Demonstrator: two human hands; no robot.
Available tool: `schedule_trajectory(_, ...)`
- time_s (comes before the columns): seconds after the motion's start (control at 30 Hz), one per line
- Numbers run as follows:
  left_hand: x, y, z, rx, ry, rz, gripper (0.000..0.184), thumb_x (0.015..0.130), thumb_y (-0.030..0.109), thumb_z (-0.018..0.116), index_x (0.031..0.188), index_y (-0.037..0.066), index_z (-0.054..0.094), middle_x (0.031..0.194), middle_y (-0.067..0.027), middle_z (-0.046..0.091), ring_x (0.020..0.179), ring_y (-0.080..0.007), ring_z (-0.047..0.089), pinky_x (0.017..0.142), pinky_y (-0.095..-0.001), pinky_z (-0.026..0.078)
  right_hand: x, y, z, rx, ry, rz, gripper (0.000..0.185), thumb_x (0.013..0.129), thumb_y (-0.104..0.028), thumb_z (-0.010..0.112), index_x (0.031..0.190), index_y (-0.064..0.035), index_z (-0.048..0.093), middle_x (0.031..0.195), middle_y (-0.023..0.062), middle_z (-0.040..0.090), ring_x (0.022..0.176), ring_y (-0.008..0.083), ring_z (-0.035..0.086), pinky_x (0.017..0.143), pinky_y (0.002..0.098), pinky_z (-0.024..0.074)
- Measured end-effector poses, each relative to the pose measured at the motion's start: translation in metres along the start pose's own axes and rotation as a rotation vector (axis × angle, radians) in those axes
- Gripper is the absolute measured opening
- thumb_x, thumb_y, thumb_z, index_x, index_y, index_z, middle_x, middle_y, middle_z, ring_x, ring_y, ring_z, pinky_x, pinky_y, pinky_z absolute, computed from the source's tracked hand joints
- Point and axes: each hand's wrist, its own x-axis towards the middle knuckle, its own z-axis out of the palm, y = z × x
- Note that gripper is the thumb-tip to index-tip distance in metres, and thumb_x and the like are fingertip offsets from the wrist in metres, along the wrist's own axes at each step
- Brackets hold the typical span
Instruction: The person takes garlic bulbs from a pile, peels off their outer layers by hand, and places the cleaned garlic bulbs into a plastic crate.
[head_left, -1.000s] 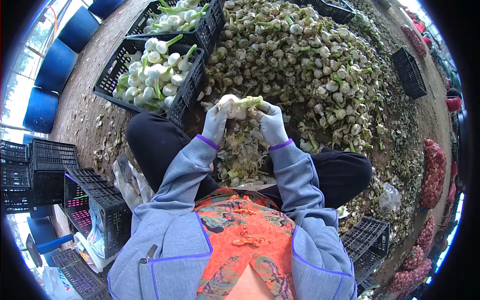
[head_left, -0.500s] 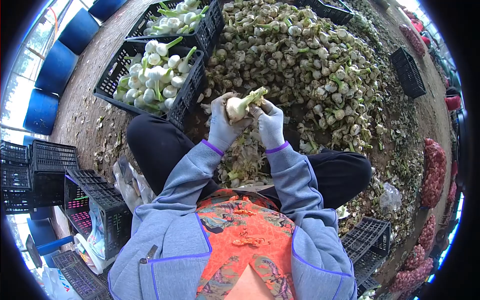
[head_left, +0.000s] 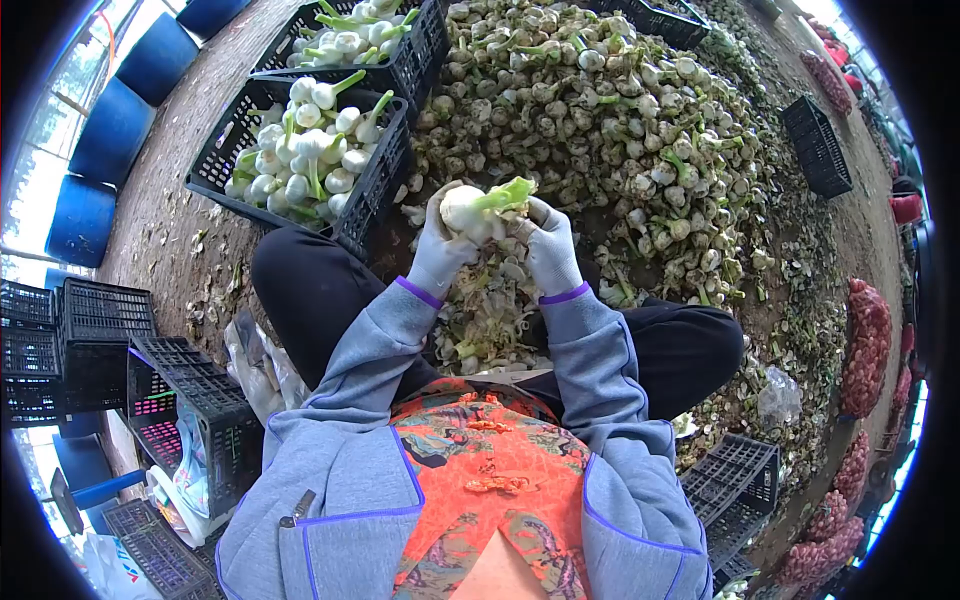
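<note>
My left hand (head_left: 440, 245), in a white glove, is closed around a garlic bulb (head_left: 463, 211) with a short green stem. The bulb's skin looks white and clean. Close on its right, my gloved right hand (head_left: 550, 245) has its fingers bent around a brownish strip of garlic skin (head_left: 521, 229) beside the stem. Its fingertips are partly hidden. Below both hands, loose peelings (head_left: 490, 310) lie between my crossed legs.
Ahead rises a large pile of unpeeled garlic (head_left: 580, 130). A black crate of white garlic bulbs (head_left: 205, 160) stands front left, another crate (head_left: 425, 60) behind it. Stacked crates (head_left: 105, 340) and blue barrels (head_left: 82, 220) are at left; red net sacks (head_left: 866, 350) lie right.
The bulb and stem show whiter and greener where brownish outer skin covered them. My right hand has shifted slightly right and down, away from the stem; the left has moved slightly left.
</note>
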Motion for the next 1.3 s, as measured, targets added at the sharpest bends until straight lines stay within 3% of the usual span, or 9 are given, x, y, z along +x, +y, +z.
schedule_trajectory(0.1, -0.001, 0.010, -0.006, -0.080, -0.005, -0.283, 0.061, 0.071, -0.001, 0.071, 0.126, 0.001, 0.046, 0.112, -0.0082, 0.059, 0.098, -0.0164, 0.061, 0.087, -0.0307, 0.052, 0.000, -0.004, 0.004, -0.145, 0.022, -0.055, 0.019, 0.090, -0.003, 0.058, 0.107, 0.0026, 0.063, 0.091, 0.0034, 0.067, 0.079, 0.0097, 0.062, 0.072, 0.0221, 0.0497)
schedule_trajectory(0.2, 0.003, 0.012, -0.018, -0.122, -0.170, -0.274, 0.071, 0.066, 0.001, 0.076, 0.130, 0.002, 0.045, 0.115, -0.0078, 0.058, 0.106, -0.0156, 0.057, 0.091, -0.0298, 0.050, 0.005, -0.005, -0.004, 0.075, 0.382, 0.140, 0.013, 0.091, -0.006, 0.059, 0.101, -0.0009, 0.065, 0.083, 0.0036, 0.066, 0.070, 0.0114, 0.064, 0.055, 0.0223, 0.0510)
schedule_trajectory(0.23, 0.003, 0.017, -0.016, -0.095, -0.254, -0.255, 0.074, 0.065, 0.001, 0.077, 0.131, 0.002, 0.044, 0.116, -0.0077, 0.058, 0.107, -0.0153, 0.057, 0.091, -0.0292, 0.049, 0.010, 0.002, -0.014, 0.071, 0.393, 0.084, 0.018, 0.090, -0.006, 0.060, 0.105, 0.0011, 0.064, 0.079, 0.0025, 0.065, 0.072, 0.0148, 0.065, 0.061, 0.0254, 0.0533)
schedule_trajectory(0.4, 0.000, 0.020, -0.011, -0.102, -0.230, -0.196, 0.082, 0.070, 0.000, 0.076, 0.140, 0.005, 0.034, 0.117, -0.0090, 0.056, 0.105, -0.0153, 0.057, 0.090, -0.0271, 0.048, 0.020, 0.008, -0.049, -1.145, 0.342, -0.103, 0.029, 0.083, -0.006, 0.063, 0.111, 0.0028, 0.063, 0.095, 0.0113, 0.066, 0.091, 0.0237, 0.065, 0.082, 0.0309, 0.0519)
schedule_trajectory(0.5, 0.002, 0.025, -0.011, -0.048, -0.203, -0.191, 0.082, 0.071, 0.001, 0.075, 0.140, 0.004, 0.032, 0.117, -0.0089, 0.055, 0.103, -0.0157, 0.057, 0.090, -0.0274, 0.049, 0.008, -0.006, -0.024, -1.236, 0.323, -0.445, 0.029, 0.082, -0.006, 0.065, 0.110, 0.0017, 0.064, 0.104, 0.0164, 0.064, 0.096, 0.0248, 0.063, 0.085, 0.0332, 0.0514)
schedule_trajectory(0.53, 0.003, 0.024, -0.010, -0.049, -0.205, -0.195, 0.082, 0.071, 0.001, 0.075, 0.140, 0.004, 0.032, 0.117, -0.0089, 0.055, 0.103, -0.0157, 0.057, 0.090, -0.0274, 0.049, 0.000, -0.025, -0.003, -0.947, 0.192, -0.247, 0.032, 0.080, -0.008, 0.068, 0.110, 0.0025, 0.064, 0.105, 0.0168, 0.063, 0.095, 0.0255, 0.064, 0.085, 0.0329, 0.0513)
schedule_trajectory(0.63, 0.003, 0.018, -0.011, 0.010, -0.193, -0.169, 0.082, 0.071, 0.002, 0.076, 0.140, 0.004, 0.032, 0.116, -0.0082, 0.054, 0.103, -0.0156, 0.057, 0.091, -0.0271, 0.048, -0.013, -0.044, 0.028, -0.913, 0.013, -0.180, 0.027, 0.080, -0.008, 0.069, 0.105, 0.0016, 0.068, 0.100, 0.0137, 0.066, 0.089, 0.0212, 0.066, 0.080, 0.0307, 0.0520)
schedule_trajectory(1.13, -0.001, 0.019, -0.005, 0.290, -0.319, -0.018, 0.069, 0.071, 0.004, 0.079, 0.130, 0.004, 0.043, 0.117, -0.0069, 0.052, 0.105, -0.0145, 0.054, 0.092, -0.0273, 0.046, -0.010, -0.016, 0.022, -1.105, 0.153, -0.295, 0.009, 0.075, -0.006, 0.064, 0.079, 0.0009, 0.065, 0.082, 0.0135, 0.062, 0.076, 0.0296, 0.062, 0.069, 0.0366, 0.0500)
schedule_trajectory(1.3, -0.002, 0.001, -0.006, 0.074, -0.037, 0.105, 0.048, 0.074, 0.004, 0.079, 0.116, 0.004, 0.054, 0.126, -0.0078, 0.048, 0.109, -0.0155, 0.053, 0.095, -0.0296, 0.045, -0.009, -0.004, 0.022, -0.987, 0.204, -0.366, 0.006, 0.075, -0.003, 0.062, 0.080, 0.0016, 0.063, 0.083, 0.0125, 0.060, 0.077, 0.0264, 0.062, 0.069, 0.0338, 0.0493)
